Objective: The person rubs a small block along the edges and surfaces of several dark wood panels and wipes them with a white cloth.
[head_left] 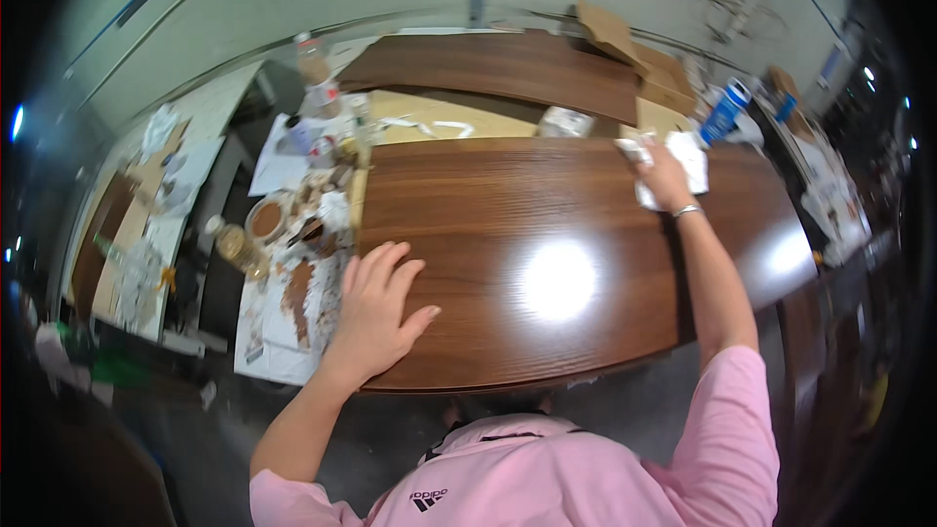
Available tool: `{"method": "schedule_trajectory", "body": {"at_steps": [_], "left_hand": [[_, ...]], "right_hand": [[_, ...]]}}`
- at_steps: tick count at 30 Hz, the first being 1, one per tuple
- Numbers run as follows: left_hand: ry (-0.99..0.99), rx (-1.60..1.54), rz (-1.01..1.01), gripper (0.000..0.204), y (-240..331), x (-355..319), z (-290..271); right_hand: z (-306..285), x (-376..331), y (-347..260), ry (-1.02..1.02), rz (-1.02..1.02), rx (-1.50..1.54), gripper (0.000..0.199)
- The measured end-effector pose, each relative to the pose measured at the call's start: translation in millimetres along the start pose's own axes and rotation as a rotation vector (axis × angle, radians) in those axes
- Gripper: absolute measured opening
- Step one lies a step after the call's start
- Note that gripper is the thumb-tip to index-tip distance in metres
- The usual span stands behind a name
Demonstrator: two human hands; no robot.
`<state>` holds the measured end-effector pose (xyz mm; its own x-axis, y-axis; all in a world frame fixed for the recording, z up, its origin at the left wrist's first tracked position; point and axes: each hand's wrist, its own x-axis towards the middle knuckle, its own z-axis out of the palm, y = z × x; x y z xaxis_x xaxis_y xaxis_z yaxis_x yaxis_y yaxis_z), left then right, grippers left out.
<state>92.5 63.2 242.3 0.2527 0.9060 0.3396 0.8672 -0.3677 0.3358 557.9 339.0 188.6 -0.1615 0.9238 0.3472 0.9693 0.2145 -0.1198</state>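
Observation:
A glossy dark brown wood-grain board [508, 205] lies flat in front of me, with light glaring off its surface. My left hand [381, 312] rests on its left edge, palm down, fingers spread, holding nothing. At the far right part of the board, my right hand [666, 176] grips a crumpled white wiping cloth [695, 161] against the surface. White material shows on both sides of the fingers; whether it is cloth or paper is hard to tell. Close beyond that hand leans a blue spray can [725, 111].
Left of the board, stained white paper [278, 332] carries a tub of brown paste [265, 219] and a bottle of tan liquid [237, 247]. A second brown panel [498, 68] lies behind, beside an open cardboard box [664, 78]. A clear bottle [312, 60] stands back left.

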Motion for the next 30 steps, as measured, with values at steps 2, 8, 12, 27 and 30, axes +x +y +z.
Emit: {"method": "schedule_trajectory", "body": {"at_steps": [2, 8, 12, 27, 30], "left_hand": [[-0.019, 0.003, 0.018, 0.052, -5, -3, 0], [-0.053, 0.056, -0.019, 0.052, 6, 0, 3], [-0.083, 0.048, -0.042, 0.052, 0, -8, 2], [-0.127, 0.081, 0.033, 0.05, 3, -2, 7], [-0.111, 0.114, 0.069, 0.05, 1, -2, 9]], "right_hand": [[-27, -42, 66, 0.021, 0.265, -0.182, 0.051], [-44, -99, -23, -0.019, 0.221, 0.212, 0.036], [-64, -158, -257, -0.231, -0.501, 0.488, 0.058], [-136, -230, 93, -0.032, 0.636, -0.306, 0.053], [-85, -229, 2, 0.067, -0.014, -0.192, 0.045]]}}
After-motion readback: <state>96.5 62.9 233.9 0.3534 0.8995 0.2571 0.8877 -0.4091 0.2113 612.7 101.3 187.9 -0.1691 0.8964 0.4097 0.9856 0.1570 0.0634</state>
